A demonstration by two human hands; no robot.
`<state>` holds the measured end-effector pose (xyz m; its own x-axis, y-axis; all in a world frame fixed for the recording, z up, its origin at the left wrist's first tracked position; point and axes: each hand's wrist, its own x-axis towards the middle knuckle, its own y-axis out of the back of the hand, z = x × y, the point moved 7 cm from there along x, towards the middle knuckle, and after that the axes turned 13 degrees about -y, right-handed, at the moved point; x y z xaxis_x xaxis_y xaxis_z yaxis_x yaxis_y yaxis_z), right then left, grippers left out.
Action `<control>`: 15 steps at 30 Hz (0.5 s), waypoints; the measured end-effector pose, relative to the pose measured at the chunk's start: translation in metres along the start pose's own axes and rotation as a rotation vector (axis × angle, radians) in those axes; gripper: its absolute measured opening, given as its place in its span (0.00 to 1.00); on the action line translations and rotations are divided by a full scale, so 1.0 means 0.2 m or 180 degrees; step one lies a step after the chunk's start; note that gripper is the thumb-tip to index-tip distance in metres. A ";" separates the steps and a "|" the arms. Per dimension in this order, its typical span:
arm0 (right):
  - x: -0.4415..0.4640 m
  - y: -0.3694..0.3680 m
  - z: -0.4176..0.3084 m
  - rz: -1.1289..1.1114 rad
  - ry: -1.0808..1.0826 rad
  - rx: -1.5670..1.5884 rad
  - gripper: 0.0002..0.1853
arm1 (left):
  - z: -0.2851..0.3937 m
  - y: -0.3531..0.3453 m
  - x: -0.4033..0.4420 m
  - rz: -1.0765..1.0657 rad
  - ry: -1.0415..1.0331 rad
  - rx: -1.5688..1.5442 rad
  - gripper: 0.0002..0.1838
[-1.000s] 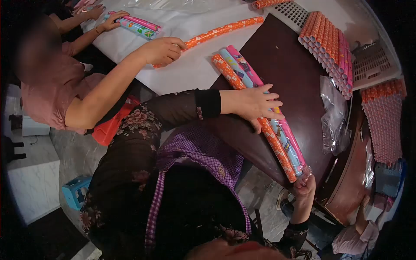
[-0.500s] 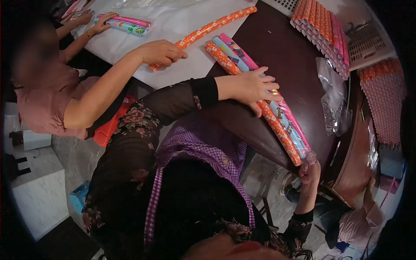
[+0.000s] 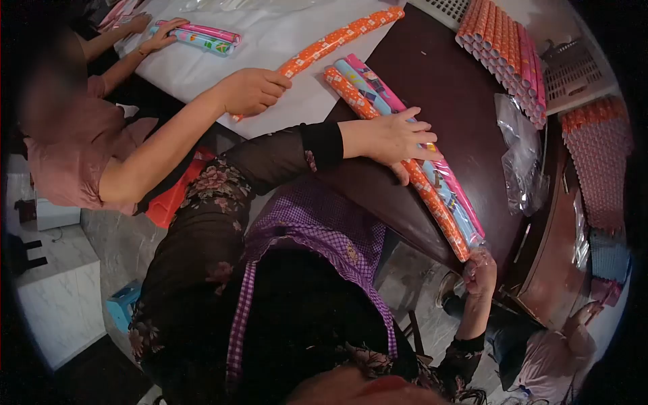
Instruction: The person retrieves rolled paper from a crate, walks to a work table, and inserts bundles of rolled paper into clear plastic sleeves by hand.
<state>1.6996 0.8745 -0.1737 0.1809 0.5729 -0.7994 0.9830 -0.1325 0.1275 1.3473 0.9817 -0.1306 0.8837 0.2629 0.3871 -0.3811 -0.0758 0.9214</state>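
Three slim patterned paper rolls lie side by side on the dark table: an orange roll, a light blue roll and a pink roll. Shiny clear plastic shows around their near end. My left hand lies across the middle of the rolls, fingers spread on top and thumb down the orange side. At the near end, my right hand is closed on bunched clear plastic. The fingers' far side is hidden.
Left of me, a co-worker's hand holds another orange roll over a white sheet. Further hands touch a small bundle. Stacked rolls, a basket and loose plastic are at right.
My right hand has shifted slightly down, with the plastic still in it. My left hand stays across the rolls. At lower right, another person's arm has moved downward.
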 end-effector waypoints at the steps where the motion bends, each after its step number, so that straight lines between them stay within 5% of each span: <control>1: 0.05 0.03 0.02 -0.0014 0.0009 -0.0016 0.08 | 0.00 0.00 0.00 -0.0002 -0.0007 0.0018 0.46; 15: 0.14 -0.02 0.06 -0.0829 -0.0930 0.0915 0.04 | 0.01 0.00 0.00 0.0031 -0.0049 0.0041 0.46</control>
<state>1.7011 0.8810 -0.2046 -0.1271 0.3711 -0.9199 0.9380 -0.2566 -0.2331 1.3479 0.9805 -0.1311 0.8842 0.2473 0.3964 -0.3861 -0.0907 0.9180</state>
